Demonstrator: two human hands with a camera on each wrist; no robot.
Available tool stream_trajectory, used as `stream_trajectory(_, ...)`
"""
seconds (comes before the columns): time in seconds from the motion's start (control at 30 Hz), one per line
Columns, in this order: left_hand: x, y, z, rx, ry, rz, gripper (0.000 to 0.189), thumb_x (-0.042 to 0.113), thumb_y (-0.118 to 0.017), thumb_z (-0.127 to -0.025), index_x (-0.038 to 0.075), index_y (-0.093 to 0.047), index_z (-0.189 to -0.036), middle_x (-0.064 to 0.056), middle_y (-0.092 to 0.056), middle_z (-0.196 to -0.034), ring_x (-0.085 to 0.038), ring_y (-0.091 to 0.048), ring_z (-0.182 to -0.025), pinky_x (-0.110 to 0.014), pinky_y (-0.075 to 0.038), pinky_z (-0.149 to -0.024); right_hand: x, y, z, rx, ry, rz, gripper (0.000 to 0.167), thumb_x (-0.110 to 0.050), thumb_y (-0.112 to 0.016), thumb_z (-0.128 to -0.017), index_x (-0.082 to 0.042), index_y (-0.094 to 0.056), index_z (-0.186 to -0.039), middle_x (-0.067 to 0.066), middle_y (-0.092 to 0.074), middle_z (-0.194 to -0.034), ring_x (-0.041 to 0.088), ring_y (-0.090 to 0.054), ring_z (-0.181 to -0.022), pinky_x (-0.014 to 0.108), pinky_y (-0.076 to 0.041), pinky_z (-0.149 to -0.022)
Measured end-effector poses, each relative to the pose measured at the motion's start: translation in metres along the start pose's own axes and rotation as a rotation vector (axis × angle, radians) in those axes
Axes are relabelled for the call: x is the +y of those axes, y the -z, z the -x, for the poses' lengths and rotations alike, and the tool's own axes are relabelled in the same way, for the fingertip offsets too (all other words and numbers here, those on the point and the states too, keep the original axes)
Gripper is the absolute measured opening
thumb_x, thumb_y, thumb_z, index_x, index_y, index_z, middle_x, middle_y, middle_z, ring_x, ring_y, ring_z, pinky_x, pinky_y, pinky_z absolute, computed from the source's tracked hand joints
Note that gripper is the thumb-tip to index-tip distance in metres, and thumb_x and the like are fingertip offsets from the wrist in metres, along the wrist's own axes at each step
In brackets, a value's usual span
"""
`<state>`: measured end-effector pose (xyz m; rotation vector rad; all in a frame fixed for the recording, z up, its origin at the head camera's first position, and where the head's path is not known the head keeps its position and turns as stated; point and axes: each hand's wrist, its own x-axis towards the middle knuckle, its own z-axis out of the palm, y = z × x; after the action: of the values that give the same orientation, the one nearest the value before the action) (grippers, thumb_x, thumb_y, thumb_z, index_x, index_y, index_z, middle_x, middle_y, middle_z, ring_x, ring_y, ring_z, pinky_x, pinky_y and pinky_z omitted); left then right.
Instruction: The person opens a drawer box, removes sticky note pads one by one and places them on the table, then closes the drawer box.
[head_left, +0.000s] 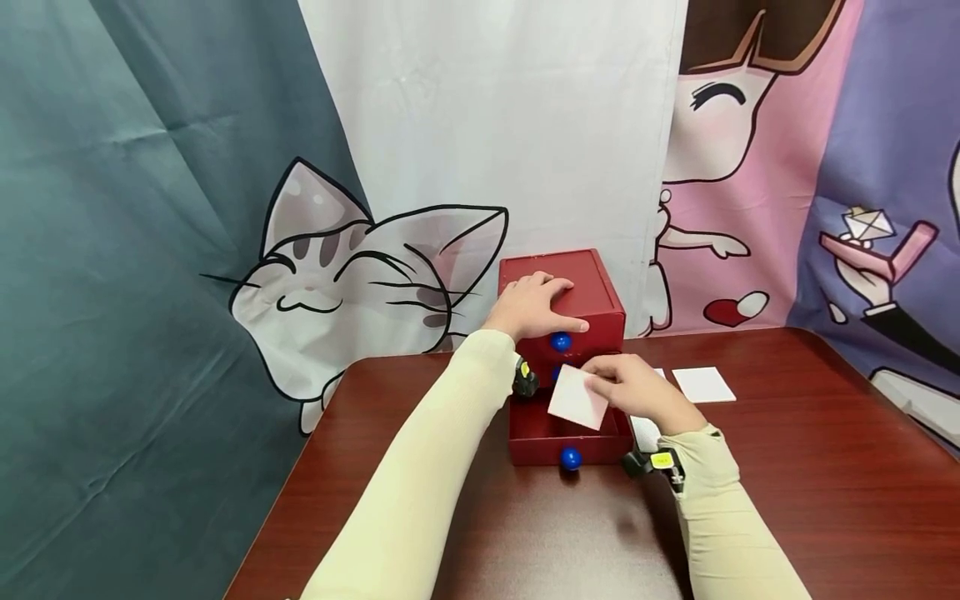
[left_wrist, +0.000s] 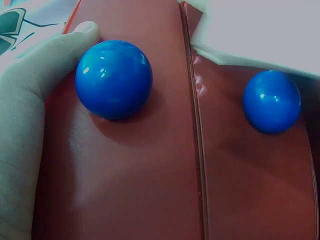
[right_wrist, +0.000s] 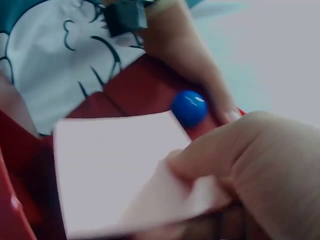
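Observation:
A red box with drawers (head_left: pixel 596 292) stands on the table, its blue round knobs (left_wrist: pixel 114 80) facing me. My left hand (head_left: pixel 531 307) rests on top of it with the fingers spread, the thumb (left_wrist: pixel 86 34) reaching over the front edge above the upper knob. The bottom drawer (head_left: pixel 540 452) is pulled out. My right hand (head_left: pixel 633 387) pinches a square white paper (head_left: pixel 573 398) between thumb and fingers, tilted over that drawer. In the right wrist view the paper (right_wrist: pixel 110 165) spreads out from the thumb; the drawer's inside is largely hidden beneath it.
Another white paper square (head_left: pixel 703 384) lies on the brown table (head_left: pixel 795 467), right of the box. More white paper (head_left: pixel 645 433) shows partly behind my right hand. A printed curtain (head_left: pixel 480 125) hangs right behind the table's back edge.

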<state>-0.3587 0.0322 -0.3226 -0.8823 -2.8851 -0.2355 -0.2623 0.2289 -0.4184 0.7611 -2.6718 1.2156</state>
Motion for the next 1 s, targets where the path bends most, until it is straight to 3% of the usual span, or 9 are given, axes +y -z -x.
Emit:
stream_trajectory(0.13,0.000,-0.001,0.000,0.000,0.003,0.003,0.085,0.081,-0.057,-0.081,0.035,-0.045,-0.152,0.001,-0.042,-0.152,-0.020,-0.039,-0.137,-0.048,-0.030,-0.117,0.015,0.013,0.014,0.143,-0.038,-0.162,0.015,-0.010,-0.061,-0.101,0.001,-0.069,-0.108,0.006,-0.067,-0.075,0.014,-0.060,-0.057,0.030,-0.054,-0.051)
stream_trajectory(0.4,-0.002,0.000,0.002,-0.019,0.000,0.004,0.084,0.079,-0.057,-0.082,0.035,-0.044,-0.152,0.001,-0.041,-0.152,-0.019,-0.037,-0.138,-0.048,-0.029,-0.117,0.063,0.035,0.056,0.378,-0.135,-0.240,0.017,-0.006,-0.056,-0.100,0.007,-0.063,-0.109,-0.002,-0.064,-0.071,0.009,-0.060,-0.057,0.029,-0.053,-0.047)
stream_trajectory(0.5,-0.002,0.001,0.002,-0.017,-0.001,0.007,0.084,0.079,-0.057,-0.082,0.034,-0.043,-0.152,0.001,-0.041,-0.152,-0.019,-0.037,-0.138,-0.048,-0.029,-0.118,0.085,0.044,0.075,0.454,-0.154,-0.151,0.014,-0.005,-0.057,-0.098,0.005,-0.065,-0.105,-0.010,-0.064,-0.072,0.006,-0.058,-0.058,0.025,-0.049,-0.048)
stream_trajectory(0.63,-0.003,0.001,0.003,-0.023,-0.002,0.010,0.084,0.078,-0.057,-0.083,0.034,-0.043,-0.153,0.000,-0.041,-0.153,-0.019,-0.036,-0.138,-0.049,-0.028,-0.118,0.107,0.054,0.098,0.493,-0.185,-0.016,0.015,-0.005,-0.056,-0.097,0.002,-0.069,-0.101,-0.014,-0.064,-0.078,0.003,-0.056,-0.064,0.019,-0.046,-0.055)
stream_trajectory(0.87,-0.003,-0.001,0.003,-0.034,0.000,0.012,0.085,0.078,-0.057,-0.082,0.034,-0.043,-0.153,0.000,-0.040,-0.153,-0.019,-0.036,-0.139,-0.049,-0.028,-0.118,0.127,0.063,0.123,0.456,-0.225,0.212,0.017,-0.011,-0.058,-0.094,-0.009,-0.074,-0.092,0.000,-0.069,-0.087,-0.004,-0.051,-0.074,0.015,-0.040,-0.067)
stream_trajectory(1.0,-0.002,0.000,0.002,-0.019,0.001,0.010,0.085,0.078,-0.057,-0.082,0.034,-0.043,-0.153,0.000,-0.041,-0.152,-0.020,-0.037,-0.138,-0.049,-0.029,-0.117,0.141,0.063,0.125,0.396,-0.153,0.320,0.012,-0.008,-0.063,-0.090,-0.014,-0.073,-0.087,-0.001,-0.068,-0.087,0.002,-0.054,-0.076,0.021,-0.042,-0.070)
